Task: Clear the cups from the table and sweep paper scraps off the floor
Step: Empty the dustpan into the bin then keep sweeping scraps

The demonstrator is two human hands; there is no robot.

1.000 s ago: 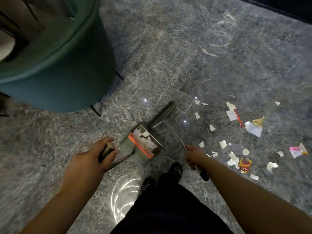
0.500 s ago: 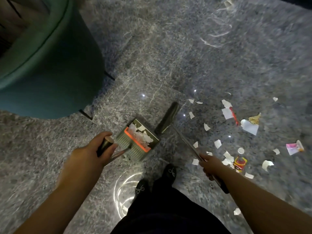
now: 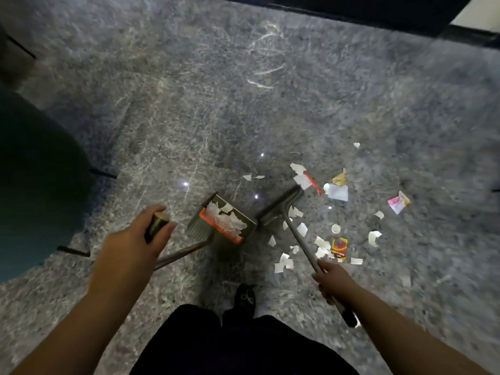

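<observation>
My left hand grips the top of the dustpan's long handle. The dustpan, grey with an orange lip, stands on the grey stone floor and holds several white paper scraps. My right hand grips the broom handle. The broom head lies on the floor just right of the dustpan, among the scraps. White paper scraps are scattered right of the broom, with a red and yellow wrapper and a pink wrapper.
A teal chair on thin dark legs fills the left edge. My dark trousers and one black shoe are at the bottom middle. A dark wall base runs along the top right.
The broom head has swung right, away from the dustpan mouth and into the scattered scraps. My right hand shifted right along with it. The view has turned right, so the chair slid leftwards.
</observation>
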